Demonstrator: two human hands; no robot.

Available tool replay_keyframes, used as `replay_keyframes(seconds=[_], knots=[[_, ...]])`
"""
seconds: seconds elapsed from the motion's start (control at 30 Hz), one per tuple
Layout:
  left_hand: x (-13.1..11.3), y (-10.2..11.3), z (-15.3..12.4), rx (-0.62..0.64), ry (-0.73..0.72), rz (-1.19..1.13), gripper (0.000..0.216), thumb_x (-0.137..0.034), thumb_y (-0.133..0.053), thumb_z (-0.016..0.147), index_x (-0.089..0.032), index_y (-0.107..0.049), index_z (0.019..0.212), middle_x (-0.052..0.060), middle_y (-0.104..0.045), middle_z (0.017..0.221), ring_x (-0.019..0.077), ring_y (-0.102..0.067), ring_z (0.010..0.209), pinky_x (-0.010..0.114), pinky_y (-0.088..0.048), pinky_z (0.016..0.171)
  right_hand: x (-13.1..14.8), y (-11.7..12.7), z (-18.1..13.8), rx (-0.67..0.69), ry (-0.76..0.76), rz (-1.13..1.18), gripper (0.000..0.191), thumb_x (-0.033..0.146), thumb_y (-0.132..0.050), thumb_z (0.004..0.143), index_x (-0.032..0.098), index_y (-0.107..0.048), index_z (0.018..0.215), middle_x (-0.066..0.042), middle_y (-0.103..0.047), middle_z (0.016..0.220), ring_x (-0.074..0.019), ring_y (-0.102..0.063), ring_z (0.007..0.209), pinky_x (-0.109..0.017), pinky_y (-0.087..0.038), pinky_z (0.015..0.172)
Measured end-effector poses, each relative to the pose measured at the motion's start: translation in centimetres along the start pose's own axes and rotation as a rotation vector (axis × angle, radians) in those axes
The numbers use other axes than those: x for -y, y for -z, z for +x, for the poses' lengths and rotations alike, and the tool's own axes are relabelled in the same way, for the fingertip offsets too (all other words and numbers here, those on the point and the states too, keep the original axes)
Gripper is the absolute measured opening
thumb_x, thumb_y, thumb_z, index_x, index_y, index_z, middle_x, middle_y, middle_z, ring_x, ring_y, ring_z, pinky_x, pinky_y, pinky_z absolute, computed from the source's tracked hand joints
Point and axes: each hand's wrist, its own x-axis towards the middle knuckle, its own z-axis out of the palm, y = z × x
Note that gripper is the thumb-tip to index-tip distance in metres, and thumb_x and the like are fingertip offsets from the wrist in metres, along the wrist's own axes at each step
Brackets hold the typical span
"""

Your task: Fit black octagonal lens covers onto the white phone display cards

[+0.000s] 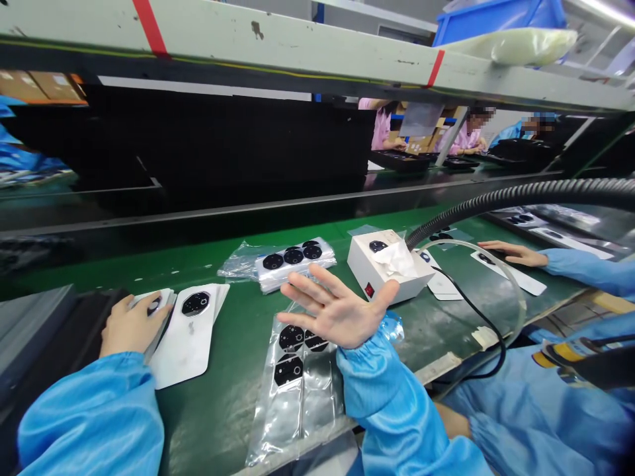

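My left hand [129, 324] is curled over a white phone back cover [157, 305] at the left of the green bench, fingers closed on its top edge. Beside it lies another white back cover [186, 347] with a black camera ring, flat on the mat. My right hand [337, 309] hovers palm up with fingers spread and holds nothing. It hangs above clear plastic sleeves [297, 380] that carry black camera parts. Both my sleeves are blue.
A bagged stack of white covers [292, 261] lies further back. A white box [384, 268] with a tissue and a black hose stands to the right. A co-worker's hand [516, 253] rests on a cover at the right. A black cable [476, 317] loops near the front edge.
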Motion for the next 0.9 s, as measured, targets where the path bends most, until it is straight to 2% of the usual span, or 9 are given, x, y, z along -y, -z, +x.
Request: replay_keyframes(seconds=[0.1,0.3,0.43,0.53,0.6,0.67,0.73,0.8,0.9], knots=[[-0.1,0.6,-0.4,-0.06,-0.018,-0.023,0.053,-0.049,-0.052,0.085,-0.017,-0.048,0.128,0.014,-0.03,0.148,0.0342,-0.032,0.133,0.055,-0.035,0.103,-0.1,0.1,0.0,-0.046,-0.024,-0.036,0.118,0.1,-0.015,0.041,0.025,-0.045,0.127,-0.015,-0.043,0.139,-0.0352,-0.032,0.132,-0.06,-0.031,0.101],[-1.0,2.8,-1.6,-0.25,-0.093,-0.064,0.067,-0.05,-0.051,0.079,-0.006,-0.049,0.129,0.024,-0.044,0.137,0.0398,-0.037,0.13,0.052,-0.033,0.105,-0.1,0.4,0.1,0.19,0.104,0.012,0.101,0.093,-0.019,0.062,0.025,-0.043,0.133,-0.011,-0.046,0.138,-0.031,-0.036,0.132,-0.057,-0.03,0.104],[-2.3,4.9,-3.3,-0.534,-0.185,-0.167,0.069,-0.051,-0.049,0.078,-0.007,-0.048,0.131,0.02,-0.043,0.14,0.0381,-0.037,0.13,0.05,-0.028,0.108,-0.1,0.5,0.2,0.17,0.108,-0.003,0.095,0.091,-0.022,0.064,0.028,-0.044,0.132,-0.011,-0.051,0.134,-0.0308,-0.042,0.128,-0.058,-0.032,0.102],[-4.6,5.7,-5.9,-0.707,-0.315,-0.28,0.069,-0.051,-0.051,0.078,-0.008,-0.046,0.133,0.017,-0.038,0.143,0.0321,-0.033,0.133,0.041,-0.023,0.112,-0.3,0.4,0.3,0.089,0.058,-0.06,0.092,0.091,-0.024,0.064,0.029,-0.048,0.127,-0.011,-0.057,0.126,-0.03,-0.051,0.118,-0.058,-0.037,0.098],[-6.7,5.3,-8.3,-0.644,-0.469,-0.347,0.069,-0.048,-0.057,0.076,-0.01,-0.045,0.132,0.014,-0.044,0.138,0.0287,-0.035,0.132,0.038,-0.026,0.112,-0.7,0.4,0.6,0.002,0.011,-0.165,0.085,0.088,-0.03,0.068,0.026,-0.051,0.123,-0.011,-0.06,0.12,-0.0284,-0.056,0.111,-0.055,-0.041,0.096],[-8.9,4.2,-10.8,-0.466,-0.638,-0.409,0.067,-0.047,-0.061,0.073,-0.019,-0.043,0.132,0.009,-0.047,0.135,0.0262,-0.041,0.128,0.037,-0.037,0.107,-1.4,0.4,1.0,-0.101,-0.029,-0.326,0.075,0.079,-0.044,0.072,0.023,-0.053,0.12,-0.011,-0.062,0.115,-0.0258,-0.059,0.105,-0.049,-0.046,0.091],[-10.8,2.7,-12.9,-0.31,-0.741,-0.473,0.071,-0.044,-0.066,0.07,-0.02,-0.04,0.133,0.01,-0.048,0.135,0.0261,-0.043,0.128,0.038,-0.036,0.107,-2.2,0.4,1.3,-0.191,-0.051,-0.462,0.063,0.066,-0.059,0.073,0.021,-0.054,0.116,-0.009,-0.064,0.107,-0.0221,-0.061,0.097,-0.04,-0.052,0.082],[-12.0,1.6,-14.1,-0.2,-0.767,-0.554,0.072,-0.039,-0.069,0.069,-0.023,-0.038,0.133,0.01,-0.047,0.136,0.027,-0.041,0.129,0.041,-0.033,0.11,-2.9,0.5,1.5,-0.254,-0.068,-0.548,0.048,0.054,-0.067,0.073,0.019,-0.058,0.105,-0.005,-0.066,0.092,-0.0173,-0.063,0.081,-0.031,-0.053,0.069],[-12.3,1.1,-14.5,-0.061,-0.685,-0.716,0.08,-0.039,-0.075,0.065,-0.024,-0.036,0.133,0.012,-0.041,0.141,0.0317,-0.036,0.132,0.049,-0.028,0.111,-3.3,0.7,1.5,-0.332,-0.069,-0.669,0.03,0.047,-0.065,0.077,0.017,-0.058,0.079,0.001,-0.061,0.064,-0.0113,-0.057,0.056,-0.024,-0.048,0.055]])
